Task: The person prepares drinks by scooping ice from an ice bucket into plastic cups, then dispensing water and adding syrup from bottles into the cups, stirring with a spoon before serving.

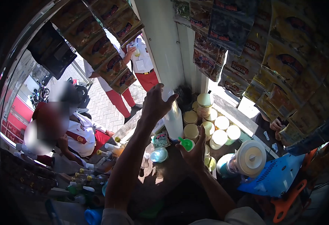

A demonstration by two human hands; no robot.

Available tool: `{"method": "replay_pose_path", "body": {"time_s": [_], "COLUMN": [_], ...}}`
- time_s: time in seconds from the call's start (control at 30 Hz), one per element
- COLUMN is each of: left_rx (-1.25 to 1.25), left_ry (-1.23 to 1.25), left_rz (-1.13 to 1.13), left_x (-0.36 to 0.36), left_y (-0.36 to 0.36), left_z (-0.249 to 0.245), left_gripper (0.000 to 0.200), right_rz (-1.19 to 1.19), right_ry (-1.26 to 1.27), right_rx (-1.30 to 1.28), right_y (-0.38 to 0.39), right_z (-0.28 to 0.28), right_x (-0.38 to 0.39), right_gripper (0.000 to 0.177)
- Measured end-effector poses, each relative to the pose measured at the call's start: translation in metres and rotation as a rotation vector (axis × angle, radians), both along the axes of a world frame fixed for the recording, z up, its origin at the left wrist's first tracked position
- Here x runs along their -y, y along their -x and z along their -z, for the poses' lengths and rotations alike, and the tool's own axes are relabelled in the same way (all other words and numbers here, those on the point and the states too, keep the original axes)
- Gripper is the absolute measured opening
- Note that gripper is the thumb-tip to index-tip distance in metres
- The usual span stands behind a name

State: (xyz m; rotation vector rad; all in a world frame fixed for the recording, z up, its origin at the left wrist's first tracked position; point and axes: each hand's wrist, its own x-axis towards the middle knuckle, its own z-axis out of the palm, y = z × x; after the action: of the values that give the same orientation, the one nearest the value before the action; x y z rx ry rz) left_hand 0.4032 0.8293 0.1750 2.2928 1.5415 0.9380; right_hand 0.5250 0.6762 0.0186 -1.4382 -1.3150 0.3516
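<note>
My left hand (157,103) is raised beside the pale upright post (160,48), its thumb and fingers apart. Right by its fingertips stands a tall, translucent white column (173,120) that looks like a stack of plastic cups. Lower and to the right, my right hand (194,153) is open, thumb and fingers spread, and overlaps the edge of a small container with bright green contents (187,144). A green handle (181,139) sticks out of that container. Close to the left lie a printed packet (160,140) and a light-blue, clear-looking container (159,154).
Several cream-lidded jars (219,137) stand behind my right hand. A white-lidded tub (251,158) and a blue plastic appliance (271,174) are at the right. Bottles (89,176) line the left. Snack packets (104,56) hang overhead. People in white and red (142,63) stand outside.
</note>
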Motion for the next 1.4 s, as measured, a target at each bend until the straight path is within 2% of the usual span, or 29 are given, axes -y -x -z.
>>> {"method": "replay_pose_path", "body": {"time_s": [0.03,0.17,0.2,0.3,0.33,0.37,0.47,0.5,0.57,0.6,0.63,0.67,0.7,0.73,0.77,0.83,0.87,0.93,0.97,1.03,1.07,1.13,1.17,1.2,1.27,1.3,1.4], "left_rx": [-0.04,-0.16,-0.167,-0.242,-0.339,-0.436,-0.2,-0.2,-0.15,-0.048,0.058,0.183,0.448,0.562,0.769,1.405,1.574,1.715,1.743,1.801,1.826,1.134,1.004,1.014,0.591,0.592,0.554], "left_ry": [-0.086,0.047,-0.044,0.0,-0.067,-0.132,-0.441,-0.44,-0.516,-0.496,-0.616,-0.565,-0.445,-0.296,-0.139,0.109,0.229,0.359,0.399,0.55,0.555,0.61,0.542,0.551,0.39,0.399,0.306], "left_rz": [0.024,0.018,0.031,0.024,0.028,0.035,-0.023,-0.049,-0.096,-0.157,-0.169,-0.174,-0.152,-0.275,-0.251,-0.122,-0.042,0.044,0.027,-0.069,-0.079,-0.283,-0.385,-0.39,-0.517,-0.516,-0.541], "left_x": [-0.007,-0.002,0.001,0.002,0.001,-0.002,-0.012,-0.007,0.007,0.026,0.035,0.058,0.077,0.101,0.129,0.196,0.232,0.292,0.311,0.343,0.353,0.367,0.368,0.37,0.373,0.375,0.38], "left_y": [0.001,-0.002,-0.002,0.002,0.004,0.006,0.009,0.01,0.021,0.028,0.041,0.054,0.07,0.091,0.117,0.146,0.159,0.173,0.176,0.18,0.191,0.214,0.216,0.22,0.229,0.231,0.234], "left_z": [0.003,-0.016,-0.014,-0.021,-0.026,-0.026,-0.03,-0.047,-0.079,-0.094,-0.096,-0.102,-0.097,-0.084,-0.064,-0.004,0.028,0.083,0.099,0.124,0.144,0.201,0.231,0.256,0.3,0.321,0.363], "left_gripper": [0.048,0.053,0.057,0.058,0.057,0.057,0.053,0.051,0.047,0.049,0.046,0.044,0.044,0.044,0.045,0.055,0.063,0.073,0.073,0.087,0.087,0.08,0.079,0.079,0.074,0.074,0.072], "right_rz": [-0.002,-0.057,-0.104,-0.127,-0.082,-0.112,-0.158,-0.122,-0.112,-0.092,-0.11,-0.114,-0.117,-0.118,-0.1,-0.057,-0.033,0.01,0.042,0.05,0.053,0.032,0.025,0.021,-0.003,0.018,0.054], "right_ry": [-0.111,-0.136,-0.14,-0.16,-0.194,-0.208,-0.134,-0.158,-0.129,-0.104,-0.058,-0.062,-0.094,-0.129,-0.095,-0.139,-0.149,-0.089,-0.071,0.059,0.113,0.197,0.263,0.27,0.324,0.337,0.33], "right_rx": [-0.011,0.083,0.017,-0.02,0.002,-0.095,-0.239,-0.2,-0.156,-0.12,-0.069,-0.071,0.018,0.103,0.157,0.065,0.009,0.061,0.166,0.177,0.226,0.352,0.454,0.466,0.533,0.525,0.468], "right_y": [0.005,0.021,0.026,0.032,0.032,0.032,0.033,0.033,0.031,0.03,0.026,0.023,0.021,0.02,0.016,0.013,0.008,-0.004,-0.013,-0.027,-0.035,-0.041,-0.043,-0.046,-0.049,-0.05,-0.053], "right_z": [0.003,-0.017,-0.014,-0.004,-0.001,-0.002,0.001,0.002,0.0,0.001,0.006,0.003,-0.004,-0.014,-0.025,-0.02,-0.023,-0.02,-0.007,0.021,0.034,0.049,0.056,0.064,0.081,0.09,0.113], "right_x": [-0.028,-0.091,-0.103,-0.113,-0.115,-0.115,-0.115,-0.114,-0.113,-0.111,-0.112,-0.109,-0.103,-0.095,-0.079,-0.043,-0.018,0.036,0.056,0.088,0.098,0.112,0.115,0.117,0.114,0.111,0.106], "right_gripper": [0.122,0.123,0.122,0.119,0.117,0.115,0.113,0.106,0.107,0.108,0.114,0.114,0.118,0.122,0.123,0.102,0.093,0.078,0.074,0.079,0.083,0.09,0.097,0.097,0.112,0.119,0.119]}}
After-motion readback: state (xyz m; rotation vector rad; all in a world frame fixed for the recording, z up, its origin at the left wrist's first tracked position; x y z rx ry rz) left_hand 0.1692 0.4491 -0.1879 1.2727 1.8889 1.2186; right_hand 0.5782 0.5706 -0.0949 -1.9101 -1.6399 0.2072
